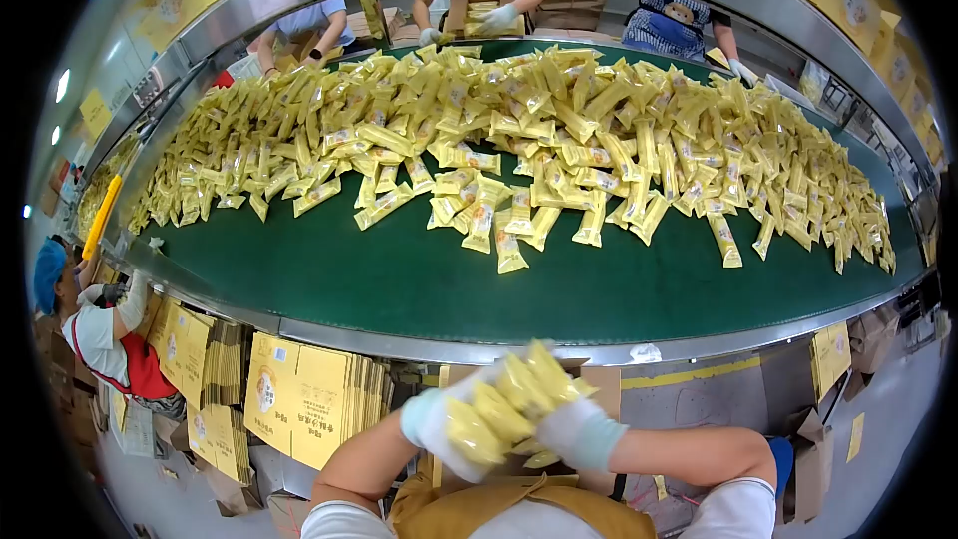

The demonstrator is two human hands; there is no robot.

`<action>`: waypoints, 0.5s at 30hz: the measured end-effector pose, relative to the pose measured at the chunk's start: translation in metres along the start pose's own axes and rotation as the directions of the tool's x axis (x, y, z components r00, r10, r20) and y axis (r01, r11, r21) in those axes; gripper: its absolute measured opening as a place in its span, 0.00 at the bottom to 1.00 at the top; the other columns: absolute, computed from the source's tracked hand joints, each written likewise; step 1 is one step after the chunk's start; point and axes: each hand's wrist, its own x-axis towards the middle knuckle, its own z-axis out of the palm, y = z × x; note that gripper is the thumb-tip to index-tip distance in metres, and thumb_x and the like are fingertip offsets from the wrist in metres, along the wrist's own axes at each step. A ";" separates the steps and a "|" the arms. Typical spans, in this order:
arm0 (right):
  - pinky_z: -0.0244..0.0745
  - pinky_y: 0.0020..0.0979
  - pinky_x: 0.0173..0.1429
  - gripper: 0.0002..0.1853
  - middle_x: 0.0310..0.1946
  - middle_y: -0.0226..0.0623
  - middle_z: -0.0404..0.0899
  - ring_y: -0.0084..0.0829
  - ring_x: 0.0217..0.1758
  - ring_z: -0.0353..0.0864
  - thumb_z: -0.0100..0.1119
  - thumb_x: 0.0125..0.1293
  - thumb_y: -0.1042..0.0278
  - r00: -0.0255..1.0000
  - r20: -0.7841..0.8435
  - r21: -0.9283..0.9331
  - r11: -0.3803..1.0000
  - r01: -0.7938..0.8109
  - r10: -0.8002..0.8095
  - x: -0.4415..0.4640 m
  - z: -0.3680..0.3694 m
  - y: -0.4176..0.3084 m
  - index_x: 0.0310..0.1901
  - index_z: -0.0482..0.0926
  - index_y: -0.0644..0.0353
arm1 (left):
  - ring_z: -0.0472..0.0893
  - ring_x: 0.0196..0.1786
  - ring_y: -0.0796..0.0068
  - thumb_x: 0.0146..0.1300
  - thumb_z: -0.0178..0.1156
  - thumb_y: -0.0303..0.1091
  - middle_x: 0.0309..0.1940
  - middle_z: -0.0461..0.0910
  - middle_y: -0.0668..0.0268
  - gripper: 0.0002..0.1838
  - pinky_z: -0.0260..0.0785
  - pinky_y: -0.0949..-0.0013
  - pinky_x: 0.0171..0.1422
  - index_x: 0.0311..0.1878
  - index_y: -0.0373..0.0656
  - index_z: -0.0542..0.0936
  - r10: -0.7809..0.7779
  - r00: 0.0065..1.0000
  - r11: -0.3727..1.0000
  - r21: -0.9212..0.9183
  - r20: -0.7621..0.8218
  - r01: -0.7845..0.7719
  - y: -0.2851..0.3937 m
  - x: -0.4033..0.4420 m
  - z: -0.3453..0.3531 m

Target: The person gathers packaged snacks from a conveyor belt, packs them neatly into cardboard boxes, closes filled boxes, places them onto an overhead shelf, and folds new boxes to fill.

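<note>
Several yellow wrapped snack packets are bunched between my two gloved hands, just in front of my body and below the belt's near edge. My left hand, in a white glove, closes around the bunch from the left. From the other side, my right hand presses on it, also gloved in white. Motion blurs the fingers and the packets a little. Part of an open cardboard box shows behind and below the hands. A large heap of the same packets lies across the green conveyor belt.
Stacks of flat yellow cartons stand left of me under the metal rail. Across the belt, people in gloves work, one at a box. A person in a red apron stands at the far left. More cartons are at right.
</note>
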 end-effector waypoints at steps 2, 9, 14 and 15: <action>0.69 0.48 0.61 0.17 0.57 0.42 0.78 0.41 0.58 0.77 0.55 0.69 0.59 0.990 0.123 0.144 0.988 0.053 -0.071 0.026 0.023 -0.019 0.56 0.81 0.50 | 0.72 0.69 0.56 0.41 0.83 0.44 0.64 0.72 0.51 0.71 0.62 0.56 0.76 0.81 0.33 0.45 0.120 0.991 0.933 0.333 0.067 -0.135 0.004 0.000 0.018; 0.72 0.48 0.62 0.19 0.61 0.44 0.78 0.41 0.60 0.79 0.51 0.72 0.56 0.963 0.229 0.566 0.824 -0.014 -0.141 0.061 0.075 -0.066 0.59 0.80 0.51 | 0.75 0.60 0.51 0.43 0.77 0.51 0.55 0.75 0.52 0.55 0.65 0.51 0.65 0.71 0.30 0.65 0.283 0.959 0.063 0.997 0.022 -0.041 -0.044 0.019 0.032; 0.74 0.48 0.64 0.21 0.63 0.45 0.78 0.41 0.62 0.80 0.48 0.74 0.55 0.975 0.206 0.699 0.710 -0.087 -0.084 0.056 0.083 -0.069 0.61 0.80 0.52 | 0.75 0.52 0.57 0.58 0.59 0.38 0.49 0.76 0.56 0.32 0.65 0.52 0.61 0.68 0.38 0.74 0.231 0.972 -0.283 0.954 -0.035 0.101 -0.087 0.018 0.036; 0.74 0.48 0.64 0.21 0.63 0.45 0.78 0.41 0.62 0.80 0.47 0.74 0.54 0.979 0.198 0.720 0.685 -0.107 -0.055 0.054 0.083 -0.070 0.61 0.80 0.52 | 0.75 0.52 0.58 0.58 0.58 0.38 0.49 0.76 0.56 0.32 0.65 0.53 0.60 0.68 0.39 0.73 0.189 0.981 -0.329 0.939 -0.041 0.102 -0.093 0.020 0.037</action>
